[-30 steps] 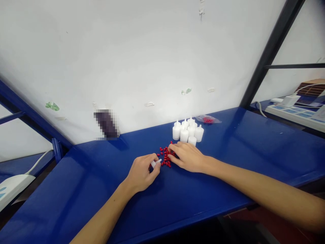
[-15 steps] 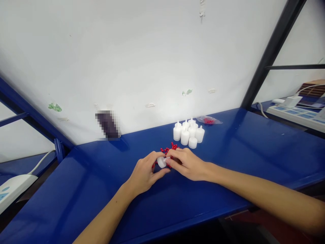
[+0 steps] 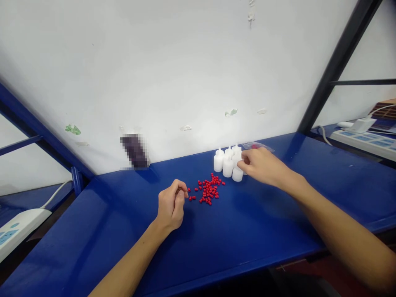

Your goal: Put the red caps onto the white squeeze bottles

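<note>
My left hand [image 3: 171, 204] is closed, with its fingers curled inward at the left end of a scatter of small red cylindrical pieces [image 3: 209, 190]. What lies inside those fingers, if anything, is hidden. My right hand [image 3: 261, 165] reaches over the right side of a group of white plastic bottles [image 3: 228, 167], most of them with a narrow nozzle on top. Its thumb and index finger pinch at the top of a bottle that the hand largely covers. A shorter white bottle [image 3: 237, 175] without a visible nozzle stands just in front of the group.
Everything stands on a blue tabletop [image 3: 139, 247] against a white wall. Behind my right hand lies a clear plastic bag [image 3: 247, 145] with red pieces inside. A blurred dark object [image 3: 134, 152] leans at the wall. Power strips lie at the far left [image 3: 21, 227] and right [image 3: 368, 142].
Both hands were together around one white bottle above the red pieces. My right hand has moved right and back to the bottle group; my left has drawn slightly left, its fingers curling, baring the red pieces.
</note>
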Available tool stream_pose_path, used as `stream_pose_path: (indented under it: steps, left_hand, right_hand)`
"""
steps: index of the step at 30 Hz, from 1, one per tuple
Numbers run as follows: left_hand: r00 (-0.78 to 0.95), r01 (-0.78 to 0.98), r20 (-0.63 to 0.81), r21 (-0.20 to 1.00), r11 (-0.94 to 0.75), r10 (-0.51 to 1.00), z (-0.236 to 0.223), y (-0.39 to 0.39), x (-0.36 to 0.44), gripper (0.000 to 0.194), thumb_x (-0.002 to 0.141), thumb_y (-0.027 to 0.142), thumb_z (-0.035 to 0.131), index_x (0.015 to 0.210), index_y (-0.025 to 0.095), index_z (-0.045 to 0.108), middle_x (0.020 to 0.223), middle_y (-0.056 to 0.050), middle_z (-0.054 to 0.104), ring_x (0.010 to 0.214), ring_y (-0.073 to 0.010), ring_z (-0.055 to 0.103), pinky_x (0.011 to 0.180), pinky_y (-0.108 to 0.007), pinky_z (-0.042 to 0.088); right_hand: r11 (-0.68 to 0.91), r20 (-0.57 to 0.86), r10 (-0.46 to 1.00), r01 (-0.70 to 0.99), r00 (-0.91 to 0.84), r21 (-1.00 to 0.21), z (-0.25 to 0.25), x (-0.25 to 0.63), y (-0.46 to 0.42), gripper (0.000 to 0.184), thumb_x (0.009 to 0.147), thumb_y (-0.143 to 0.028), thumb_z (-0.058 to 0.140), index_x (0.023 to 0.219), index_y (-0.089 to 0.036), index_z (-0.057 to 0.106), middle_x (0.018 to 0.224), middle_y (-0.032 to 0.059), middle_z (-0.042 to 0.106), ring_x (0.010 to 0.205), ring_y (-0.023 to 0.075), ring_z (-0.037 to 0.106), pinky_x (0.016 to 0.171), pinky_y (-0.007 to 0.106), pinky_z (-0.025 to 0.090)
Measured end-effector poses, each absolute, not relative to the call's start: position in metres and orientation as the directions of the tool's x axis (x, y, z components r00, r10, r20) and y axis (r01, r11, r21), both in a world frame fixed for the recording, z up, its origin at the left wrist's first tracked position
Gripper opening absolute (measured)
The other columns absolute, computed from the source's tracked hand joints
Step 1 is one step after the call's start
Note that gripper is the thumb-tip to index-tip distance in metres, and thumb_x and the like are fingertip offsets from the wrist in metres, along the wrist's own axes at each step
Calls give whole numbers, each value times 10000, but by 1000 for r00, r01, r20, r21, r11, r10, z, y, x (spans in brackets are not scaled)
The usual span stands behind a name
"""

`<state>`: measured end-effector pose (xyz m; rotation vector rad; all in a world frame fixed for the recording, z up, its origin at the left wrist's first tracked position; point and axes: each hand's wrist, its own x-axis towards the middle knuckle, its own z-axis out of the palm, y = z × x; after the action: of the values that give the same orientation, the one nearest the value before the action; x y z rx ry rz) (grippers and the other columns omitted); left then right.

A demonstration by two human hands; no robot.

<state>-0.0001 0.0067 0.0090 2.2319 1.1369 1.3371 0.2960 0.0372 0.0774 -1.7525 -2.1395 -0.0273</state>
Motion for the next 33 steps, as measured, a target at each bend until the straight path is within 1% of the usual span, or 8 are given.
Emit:
stream_pose_path:
  steps: [4,13,17,20,23,25,29,33]
  left_hand:
    - [303,493,677,491,-718,671,16,4,0,261,886,154,361,762,172,589,668,-14,566,574,-132,501,566,-277,385]
    - [465,460,633,425,-780,619,13,7,4,251,940,100,433,1065,186,632,921,-48,591,762,-138,541,690,-272,441]
    - [475,459,647,395,-796,596,13,8,5,317,951,81,431,1200,206,581,953,-53,619,798,-145,556,731,-285,458]
    - [469,436,718,320,-842,515,12,7,7,340,913,64,510,1216,209,563,930,-38,650,774,-139,562,736,-281,477]
    - [468,396,770,256,-882,433,10,4,11,385,866,33,567,1214,197,552,974,-53,644,829,-138,592,755,-263,510]
    - [507,396,775,180,-900,378,9,1,12,433,853,16,566,1247,194,529,1028,-77,611,877,-143,605,748,-252,531]
    - [644,432,720,-63,-900,258,9,-3,12,488,859,43,561,1311,209,483,1070,-99,554,847,-143,614,656,-228,553]
    - [696,457,660,-104,-883,283,13,-5,13,414,895,112,523,1297,193,461,1000,-79,573,771,-136,631,602,-214,560]
  right_hand:
    - [205,252,955,960,-155,-188,70,293,40,265,833,-270,480,581,-185,486,584,52,556,519,152,472,517,290,261]
    - [185,197,969,966,-150,-178,68,291,43,244,853,-291,486,666,-170,587,624,75,597,558,182,523,522,289,280]
    - [177,321,941,964,-106,-200,69,287,39,208,868,-292,490,737,-170,594,632,55,595,576,187,524,547,288,301]
    - [429,476,841,854,-258,-295,67,275,29,167,891,-265,488,784,-166,569,789,60,612,662,175,541,636,296,380]
    - [705,513,703,580,-493,-408,60,257,14,162,942,-269,470,850,-170,559,895,56,589,777,170,548,742,301,426]
    - [754,468,655,477,-593,-452,52,244,6,207,979,-314,445,878,-175,559,882,45,576,755,160,534,707,286,427]
    - [809,349,572,440,-742,-390,38,227,0,281,1007,-362,399,941,-168,592,905,50,589,747,159,540,667,274,421]
    - [820,320,558,450,-766,-354,32,222,0,309,1023,-287,341,980,-164,621,930,52,626,758,152,569,693,268,431]
